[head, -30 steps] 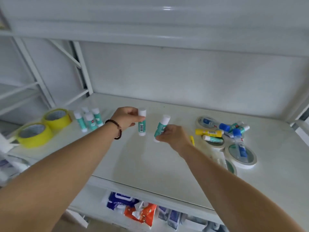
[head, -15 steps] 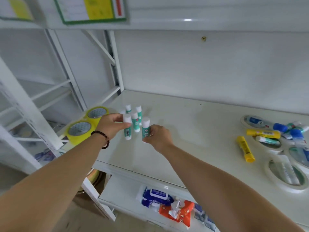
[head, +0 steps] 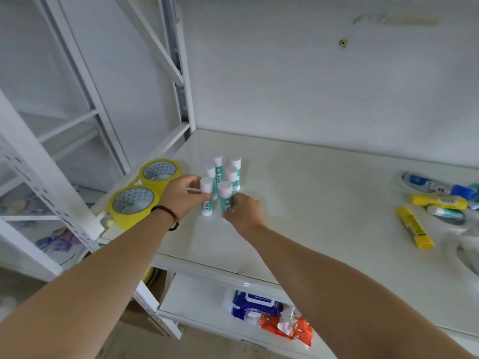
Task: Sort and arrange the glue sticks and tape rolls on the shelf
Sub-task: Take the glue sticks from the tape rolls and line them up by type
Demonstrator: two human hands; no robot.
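Several green-and-white glue sticks [head: 223,172] stand upright in a cluster at the shelf's left end. My left hand [head: 181,195] grips one more green glue stick [head: 206,200] upright at the front of that cluster. My right hand [head: 243,211] grips another green glue stick [head: 225,200] just to its right. Both sticks are at or just above the shelf surface [head: 311,208]; contact is unclear. Two yellow tape rolls [head: 133,207] lie flat left of the cluster. A loose yellow glue stick [head: 414,230] lies far right, beside a pile of mixed glue sticks [head: 438,195] on clear tape rolls.
A white upright post [head: 181,99] and diagonal braces stand at the shelf's left rear corner. A lower shelf holds a blue wipes pack [head: 255,305] and orange packets [head: 285,326]. The white back wall closes off the shelf.
Both hands carried their glue sticks left from mid-shelf to the standing cluster and lowered them at its front. The view swung left and down with them.
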